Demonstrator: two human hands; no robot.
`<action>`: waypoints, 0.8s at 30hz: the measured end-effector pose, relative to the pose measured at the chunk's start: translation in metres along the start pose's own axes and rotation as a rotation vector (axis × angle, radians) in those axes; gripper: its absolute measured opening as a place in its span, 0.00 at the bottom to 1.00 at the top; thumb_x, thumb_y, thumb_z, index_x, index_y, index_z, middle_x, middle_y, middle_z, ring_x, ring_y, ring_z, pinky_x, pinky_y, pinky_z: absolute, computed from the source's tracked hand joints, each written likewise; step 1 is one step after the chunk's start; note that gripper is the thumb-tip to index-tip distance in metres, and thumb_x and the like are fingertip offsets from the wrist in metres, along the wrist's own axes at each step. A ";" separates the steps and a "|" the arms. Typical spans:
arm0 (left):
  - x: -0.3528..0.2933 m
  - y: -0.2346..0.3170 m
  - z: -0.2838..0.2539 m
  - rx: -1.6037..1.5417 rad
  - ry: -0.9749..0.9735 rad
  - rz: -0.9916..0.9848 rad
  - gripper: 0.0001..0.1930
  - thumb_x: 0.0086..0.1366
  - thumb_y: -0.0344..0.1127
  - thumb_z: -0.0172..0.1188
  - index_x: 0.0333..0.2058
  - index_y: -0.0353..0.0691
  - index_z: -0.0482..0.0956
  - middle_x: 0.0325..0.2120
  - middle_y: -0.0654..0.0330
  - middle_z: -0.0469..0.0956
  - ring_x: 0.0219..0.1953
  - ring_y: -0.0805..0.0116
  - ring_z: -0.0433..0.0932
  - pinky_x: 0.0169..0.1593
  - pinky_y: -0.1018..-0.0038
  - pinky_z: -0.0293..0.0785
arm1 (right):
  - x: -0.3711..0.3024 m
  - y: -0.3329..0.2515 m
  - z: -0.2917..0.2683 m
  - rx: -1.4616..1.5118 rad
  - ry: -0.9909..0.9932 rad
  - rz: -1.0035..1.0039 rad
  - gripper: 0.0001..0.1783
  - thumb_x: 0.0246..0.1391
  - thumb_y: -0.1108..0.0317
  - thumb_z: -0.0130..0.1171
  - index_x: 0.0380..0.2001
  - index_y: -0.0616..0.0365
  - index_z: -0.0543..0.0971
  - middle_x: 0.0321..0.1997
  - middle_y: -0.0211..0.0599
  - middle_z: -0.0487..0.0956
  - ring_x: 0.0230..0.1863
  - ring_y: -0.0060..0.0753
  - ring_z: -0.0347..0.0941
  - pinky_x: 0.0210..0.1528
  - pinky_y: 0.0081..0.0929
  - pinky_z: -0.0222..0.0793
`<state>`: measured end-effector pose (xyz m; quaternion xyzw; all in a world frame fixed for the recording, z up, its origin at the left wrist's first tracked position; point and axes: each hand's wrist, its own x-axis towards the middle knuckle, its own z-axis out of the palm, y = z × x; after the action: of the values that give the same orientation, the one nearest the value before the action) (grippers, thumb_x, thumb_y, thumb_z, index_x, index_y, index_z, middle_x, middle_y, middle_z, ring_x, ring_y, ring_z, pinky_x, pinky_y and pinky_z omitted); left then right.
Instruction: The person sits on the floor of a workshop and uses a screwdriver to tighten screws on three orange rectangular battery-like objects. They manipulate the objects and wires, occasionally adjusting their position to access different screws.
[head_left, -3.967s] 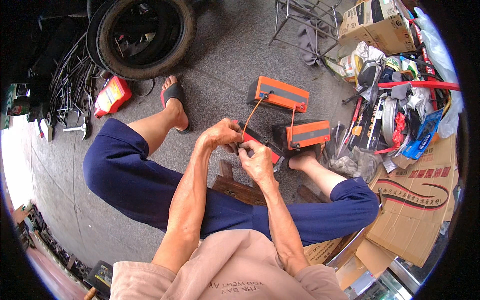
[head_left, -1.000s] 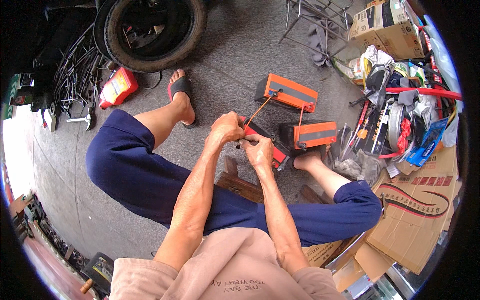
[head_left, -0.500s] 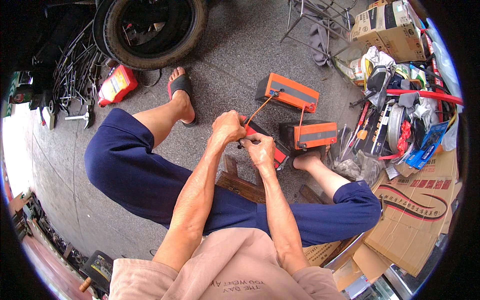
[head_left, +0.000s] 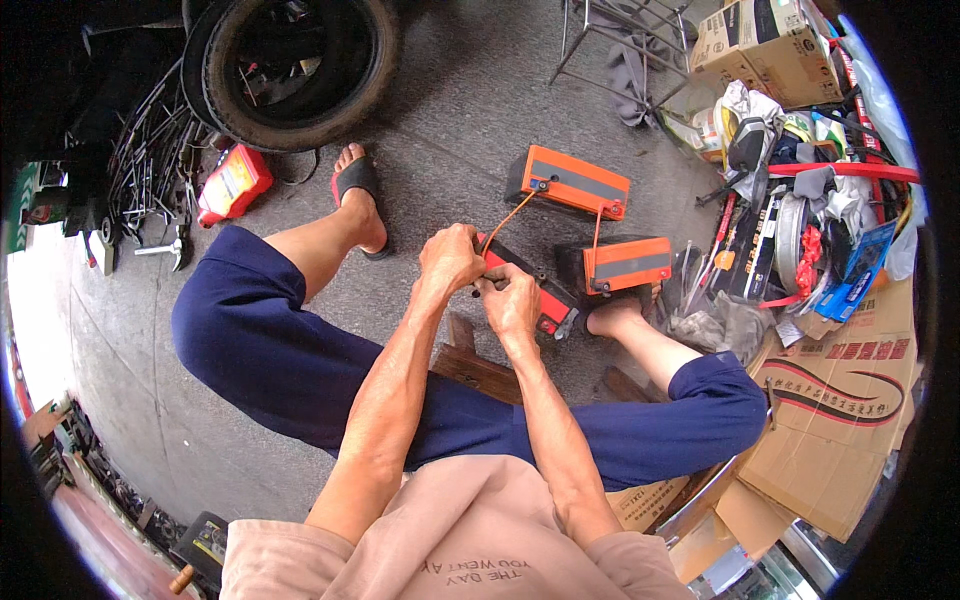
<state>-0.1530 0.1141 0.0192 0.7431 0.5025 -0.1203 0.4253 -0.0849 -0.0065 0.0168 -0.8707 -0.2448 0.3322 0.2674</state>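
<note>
Left hand [head_left: 451,258], right hand [head_left: 513,299] curled in, can't tell how tight or on what

Boxy red-black block [head_left: 556,305] below, thin orange wire [head_left: 511,220] bending away to a grey-striped orange brick [head_left: 577,181]

Lettering in view, legible and not

T-shirt [head_left: 480,510]: dark capitals across the chest, upside down as seen, one line running into a fold. Flattened cardboard sheet [head_left: 790,475], right: row of bold red characters; dark script below, inside a black-and-red swoosh. Cardboard box [head_left: 768,55], upper right: dark print, too small to read. Red bottle [head_left: 235,185]: yellow label, wording blurred. Left edge: green sign [head_left: 21,208], white markings.
</note>
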 end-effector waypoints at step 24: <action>0.008 -0.005 -0.009 -0.231 -0.168 -0.162 0.15 0.43 0.31 0.67 0.34 0.36 0.83 0.29 0.49 0.85 0.34 0.58 0.86 0.40 0.65 0.81 | -0.019 -0.010 0.011 -0.481 0.099 -0.386 0.04 0.52 0.71 0.55 0.30 0.61 0.74 0.29 0.49 0.79 0.29 0.56 0.79 0.32 0.53 0.72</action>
<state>-0.1562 0.1266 0.0171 0.6336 0.5341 -0.1574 0.5371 -0.1071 -0.0074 0.0243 -0.8616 -0.4638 0.1653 0.1232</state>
